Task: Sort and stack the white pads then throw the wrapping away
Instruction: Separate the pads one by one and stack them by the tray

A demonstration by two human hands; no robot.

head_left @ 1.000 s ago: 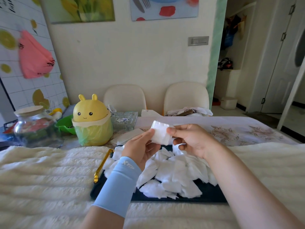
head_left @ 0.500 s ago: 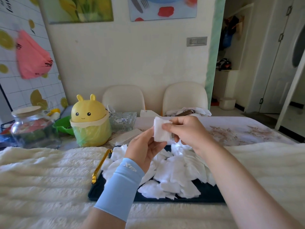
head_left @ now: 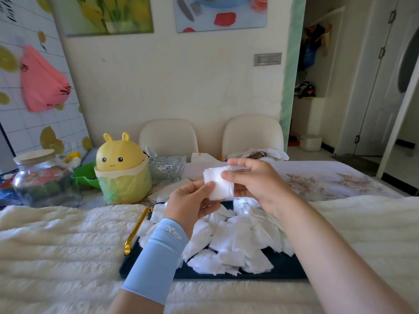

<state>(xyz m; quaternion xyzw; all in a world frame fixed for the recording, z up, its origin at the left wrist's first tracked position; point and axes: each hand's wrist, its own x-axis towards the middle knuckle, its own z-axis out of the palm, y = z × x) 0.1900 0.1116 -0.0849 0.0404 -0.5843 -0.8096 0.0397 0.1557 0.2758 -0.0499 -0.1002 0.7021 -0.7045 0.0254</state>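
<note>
Both hands hold a small stack of white pads up above the table. My left hand, with a light blue sleeve on the wrist, pinches its lower left corner with the thumb. My right hand grips its right side, one fingertip on the front face. Below them a loose pile of white pads covers a dark tray with a gold handle on its left edge.
A yellow bunny-shaped bin with a green liner stands behind the tray on the left. A glass jar, a green bowl and a glass dish sit farther back. A fluffy cream blanket covers the near table. Two chairs stand at the far side.
The stack of pads turned in my hands, from upright on its edge to flatter and tilted. My right fingers shifted from its top edge to its right side.
</note>
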